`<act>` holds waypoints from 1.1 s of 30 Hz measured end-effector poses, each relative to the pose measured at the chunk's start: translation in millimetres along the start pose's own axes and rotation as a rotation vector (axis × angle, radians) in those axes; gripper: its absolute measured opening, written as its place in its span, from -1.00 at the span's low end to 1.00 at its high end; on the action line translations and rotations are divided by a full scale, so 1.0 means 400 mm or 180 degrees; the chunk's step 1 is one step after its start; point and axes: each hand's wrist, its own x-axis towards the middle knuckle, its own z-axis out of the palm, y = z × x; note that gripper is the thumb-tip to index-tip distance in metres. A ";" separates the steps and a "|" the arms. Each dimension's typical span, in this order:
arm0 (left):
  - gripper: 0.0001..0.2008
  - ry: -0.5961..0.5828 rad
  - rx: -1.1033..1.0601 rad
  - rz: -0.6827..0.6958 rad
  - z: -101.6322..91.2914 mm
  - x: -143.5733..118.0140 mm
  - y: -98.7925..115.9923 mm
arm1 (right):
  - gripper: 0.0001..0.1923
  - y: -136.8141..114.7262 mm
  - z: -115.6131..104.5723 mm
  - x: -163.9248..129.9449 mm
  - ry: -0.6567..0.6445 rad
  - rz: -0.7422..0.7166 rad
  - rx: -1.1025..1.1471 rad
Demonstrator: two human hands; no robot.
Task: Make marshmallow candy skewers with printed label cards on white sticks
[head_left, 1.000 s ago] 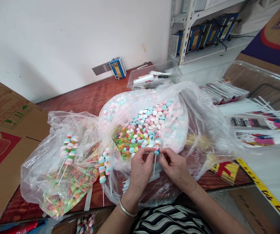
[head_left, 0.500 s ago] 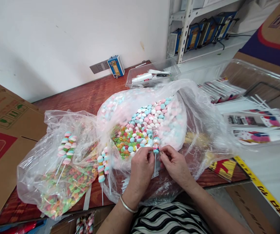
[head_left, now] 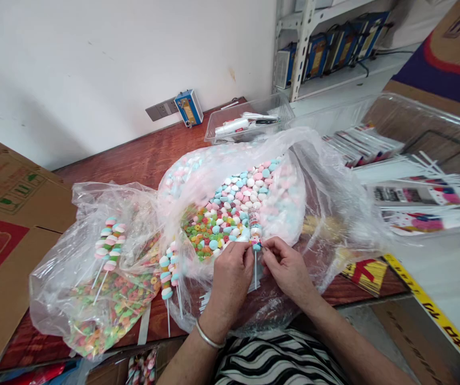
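Observation:
A candy skewer in a clear printed wrapper (head_left: 255, 227) lies over the open bag, its white stick (head_left: 255, 267) pointing toward me. My left hand (head_left: 235, 270) pinches the wrapper's lower edge from the left. From the right, my right hand (head_left: 288, 264) pinches the same edge between thumb and fingers. Beyond them, the large clear bag (head_left: 312, 155) holds pink, blue and white marshmallow candies (head_left: 249, 187) and ring-shaped gummies (head_left: 201, 227). Unwrapped candy skewers (head_left: 166, 275) lie left of my hands. Two more skewers (head_left: 111, 246) rest on another bag of gummy rings (head_left: 109, 305).
Cardboard boxes stand at the left (head_left: 21, 224) and upper right (head_left: 446, 59). A clear tray (head_left: 249, 115) with tubes sits at the back. At right, a clear bin (head_left: 426, 104) contains printed wrappers (head_left: 418, 198) and white sticks. A metal shelf (head_left: 304, 53) rises behind.
The view has shifted very slightly. Both hands stay at the wrapper's lower edge with almost no visible movement.

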 end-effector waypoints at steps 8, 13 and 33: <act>-0.84 -0.0101 0.0864 0.0330 0.003 -0.003 -0.004 | -0.90 -0.003 0.000 0.002 0.0072 -0.0099 -0.0211; -0.89 0.0003 0.1079 0.0356 0.009 -0.003 -0.007 | -0.89 -0.010 0.001 0.001 0.0098 -0.0127 -0.0302; -0.90 0.0162 0.0636 0.1186 0.016 -0.013 -0.002 | -0.82 -0.025 0.011 0.017 0.0179 0.0716 0.0598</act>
